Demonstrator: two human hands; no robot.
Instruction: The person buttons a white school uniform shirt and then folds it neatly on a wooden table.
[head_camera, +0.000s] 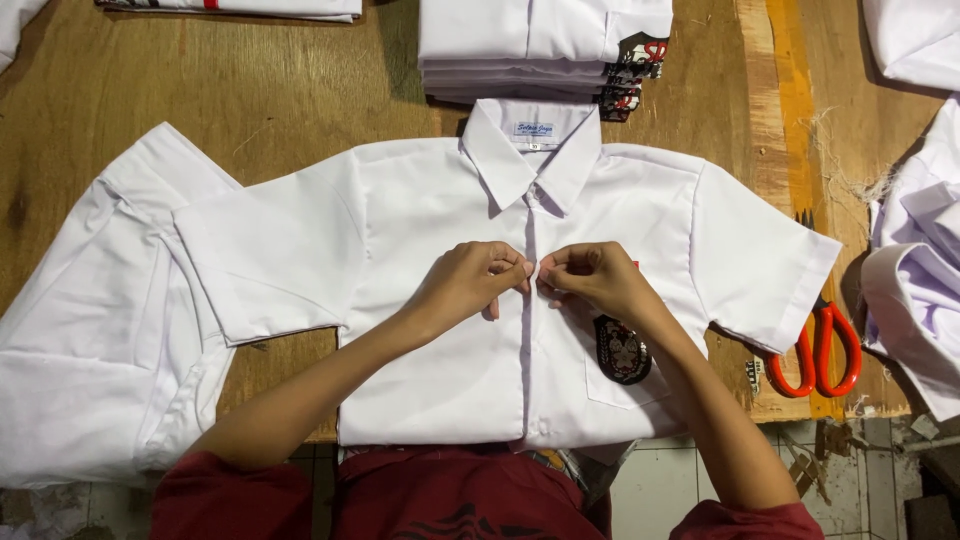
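Head view: a white short-sleeved shirt (450, 250) lies face up, spread flat on the wooden worktop (290, 90). Left hand (472, 280) and right hand (596, 275) each have their grip pinched shut on its front placket below the collar, seemingly fastening a button. Nearby: folded shirts (530, 45), orange-handled scissors (825, 350).

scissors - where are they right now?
In the head view, the orange-handled scissors lie at the right edge of the wooden table, partly under the spread white shirt's sleeve, right of the person's right hand.
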